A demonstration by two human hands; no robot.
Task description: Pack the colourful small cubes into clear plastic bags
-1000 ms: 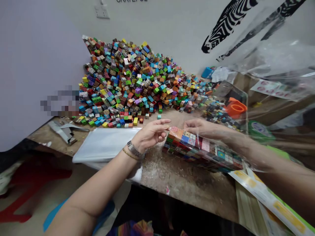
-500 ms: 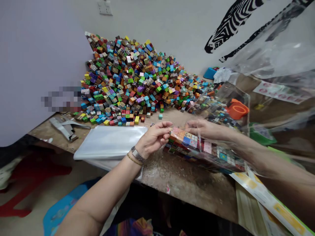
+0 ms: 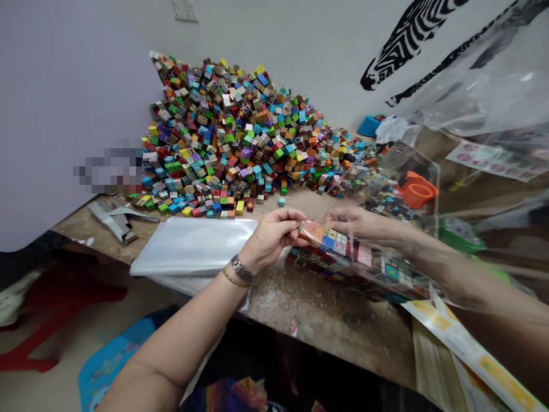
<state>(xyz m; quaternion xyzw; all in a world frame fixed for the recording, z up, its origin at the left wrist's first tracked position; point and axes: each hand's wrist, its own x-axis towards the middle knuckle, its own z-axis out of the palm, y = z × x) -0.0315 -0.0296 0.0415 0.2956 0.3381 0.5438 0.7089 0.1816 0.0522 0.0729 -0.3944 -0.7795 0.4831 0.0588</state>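
Observation:
A long block of stacked, patterned small cubes (image 3: pixel 334 243) lies on the table, wrapped in clear plastic film (image 3: pixel 364 274). At its left end, my left hand (image 3: pixel 274 237) is closed, thumb and fingertips pinching the edge of the film by the corner cubes. My right hand (image 3: pixel 354 222) reaches over the far side of the block, through or behind loose film. Its fingers are bent together close to the top cubes, pinching the film; the fingertips are slightly blurred. A stack of flat clear plastic bags (image 3: pixel 197 246) lies left of my left hand.
A large heap of colourful cubes (image 3: pixel 240 137) rises against the wall. A metal stapler-like tool (image 3: pixel 114 220) lies at left. An orange tape dispenser (image 3: pixel 418 190), a green tape roll (image 3: pixel 461 233) and yellow-white printed strips (image 3: pixel 472 355) are at right. A blue stool (image 3: pixel 115 355) stands below.
The whole view has shifted slightly. Both hands stay at the left end of the wrapped block with almost the same grip; the block itself has hardly moved.

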